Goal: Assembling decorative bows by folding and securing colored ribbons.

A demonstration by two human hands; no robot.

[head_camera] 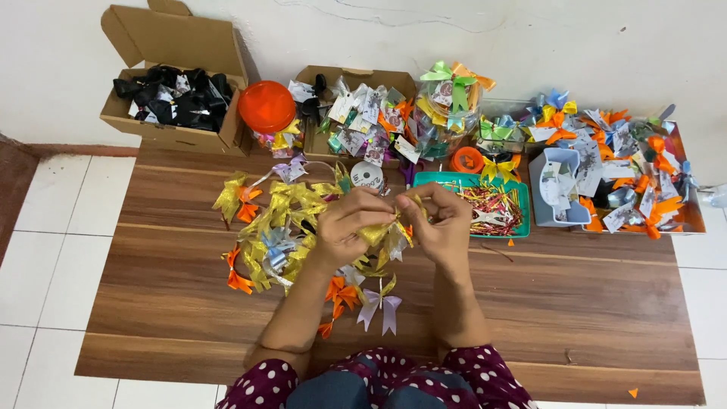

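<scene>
Over the middle of the wooden board [575, 303], both hands meet on a gold ribbon bow [381, 233]: the left hand [344, 227] is curled tight around it, and the right hand [443, 223] pinches its edge with closed fingertips. Just beside the left wrist lies a pile of gold bows [284, 227], with a teal tray of twist ties [492, 204] near the right hand.
</scene>
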